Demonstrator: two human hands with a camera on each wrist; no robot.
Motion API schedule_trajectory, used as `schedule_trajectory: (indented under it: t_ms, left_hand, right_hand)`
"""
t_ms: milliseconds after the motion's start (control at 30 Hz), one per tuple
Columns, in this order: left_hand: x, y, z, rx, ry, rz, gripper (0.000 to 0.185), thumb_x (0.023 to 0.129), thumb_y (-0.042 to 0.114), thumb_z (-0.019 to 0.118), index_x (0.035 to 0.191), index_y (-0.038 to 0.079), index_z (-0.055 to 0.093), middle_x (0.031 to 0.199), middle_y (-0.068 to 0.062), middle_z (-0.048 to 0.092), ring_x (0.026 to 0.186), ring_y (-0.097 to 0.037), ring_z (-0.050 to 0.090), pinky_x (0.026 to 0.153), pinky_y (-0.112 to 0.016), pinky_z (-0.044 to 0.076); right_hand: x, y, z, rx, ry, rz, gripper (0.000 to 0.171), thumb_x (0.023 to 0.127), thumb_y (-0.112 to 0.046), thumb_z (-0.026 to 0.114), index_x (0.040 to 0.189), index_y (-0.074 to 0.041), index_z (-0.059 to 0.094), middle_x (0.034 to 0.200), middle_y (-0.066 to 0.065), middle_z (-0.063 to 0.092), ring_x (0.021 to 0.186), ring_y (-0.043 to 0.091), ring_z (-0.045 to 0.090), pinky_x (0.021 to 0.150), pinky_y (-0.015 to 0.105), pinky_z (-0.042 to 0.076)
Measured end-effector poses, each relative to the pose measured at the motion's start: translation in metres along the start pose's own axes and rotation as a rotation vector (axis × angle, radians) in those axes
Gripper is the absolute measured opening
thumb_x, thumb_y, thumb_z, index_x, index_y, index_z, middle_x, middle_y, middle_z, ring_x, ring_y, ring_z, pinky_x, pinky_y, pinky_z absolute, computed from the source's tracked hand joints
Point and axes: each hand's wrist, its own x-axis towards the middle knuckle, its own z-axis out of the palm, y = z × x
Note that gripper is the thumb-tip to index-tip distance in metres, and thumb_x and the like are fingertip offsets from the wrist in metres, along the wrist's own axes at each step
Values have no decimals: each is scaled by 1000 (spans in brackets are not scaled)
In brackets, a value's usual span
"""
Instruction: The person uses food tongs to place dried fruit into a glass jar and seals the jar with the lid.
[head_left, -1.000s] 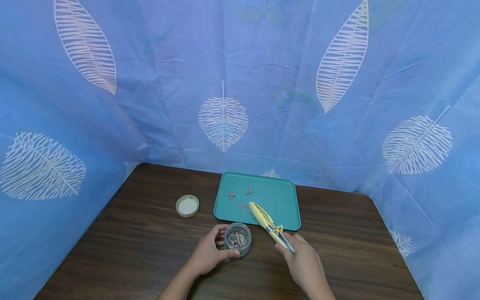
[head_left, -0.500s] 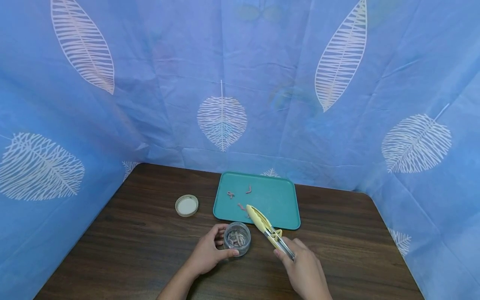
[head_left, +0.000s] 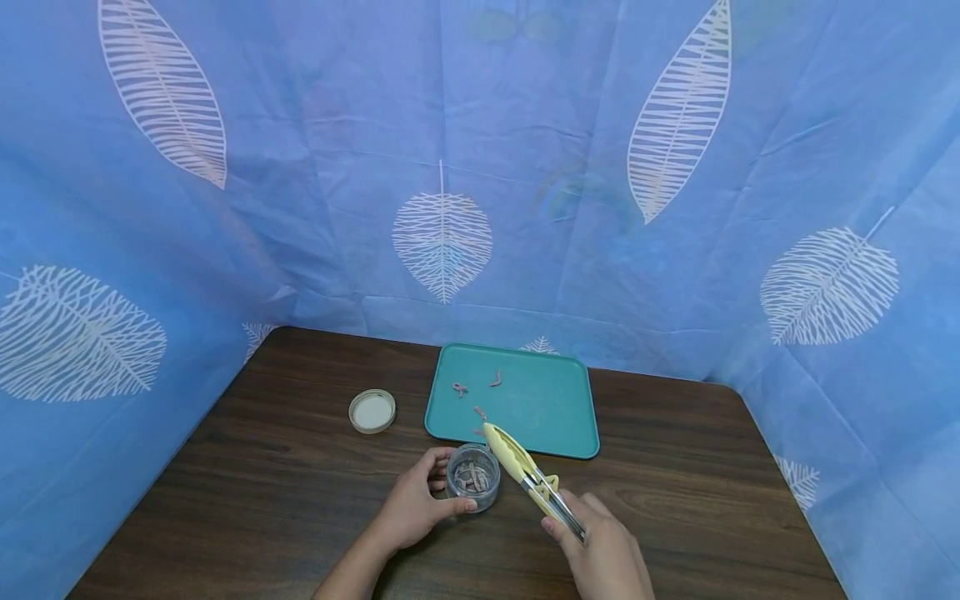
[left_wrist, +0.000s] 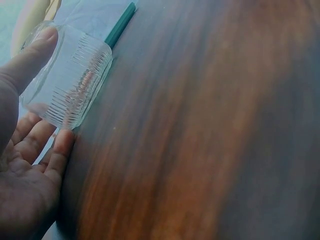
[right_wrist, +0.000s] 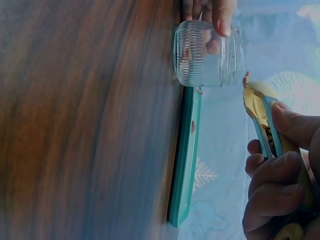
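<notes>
Blue cloth printed with pale leaves hangs behind and to both sides of a dark wooden worktop (head_left: pixel 300 467). On it, near the front edge, the left hand (head_left: pixel 416 504) wraps its fingers and thumb round a small clear ribbed jar (head_left: pixel 474 477), which stands upright with a few pinkish-brown pieces in its bottom; the left wrist view shows the thumb on the glass wall and the fingers at its base. Just right of the jar, the right hand (head_left: pixel 603 546) has its grip closed round the handles of yellow tongs (head_left: pixel 525 473), fingers curled over the metal arms. The tongs slant up and to the left, their yellow tips (head_left: pixel 491 433) pressed together above the jar's far rim and the near edge of a teal tray (head_left: pixel 555 408); in the right wrist view a small pinkish piece (right_wrist: pixel 246 77) shows at the tips. On the tray lie a few small pink worm-like pieces (head_left: pixel 459 389), apart from one another. A round lid (head_left: pixel 372 411) lies flat on the worktop to the tray's left, well apart from the jar.
</notes>
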Motion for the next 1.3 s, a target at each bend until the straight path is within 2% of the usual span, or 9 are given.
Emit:
schedule_trajectory:
  t_ms: [267,700,1067,1300]
  left_hand:
    - [2,-3,0,14,-3,-6,81,83,37,97,149,13,57,140,-12,68,125,-28,67,106,-47,59]
    - [4,-6,0,25,3,2,80,83,39,97,148,14,58,139,-10,69,125,-24,66,103,-37,58]
    - [4,-7,0,18,4,11,80,82,37,97,148,14,58,139,-10,69,125,-25,66,103,-36,58]
    - [5,-7,0,19,2,17,80,83,38,96,149,14,58,138,-10,69,124,-24,66,102,-32,58]
  right_hand:
    - [-7,2,0,-35,19,-42,49,93,-33,85,137,-14,76,87,-9,59,62,2,41,56,21,37]
    - [-15,5,-1,-28,7,-72,49,92,-32,86,138,-16,75,89,-12,60,64,-2,40,56,21,39]
    - [-22,9,1,-17,27,-101,42,90,-31,88,130,-26,77,85,-16,56,61,-3,38,55,21,39]
    - [-24,13,9,-26,19,-99,45,89,-30,89,131,-22,77,80,-14,49,58,-2,36,52,19,37]
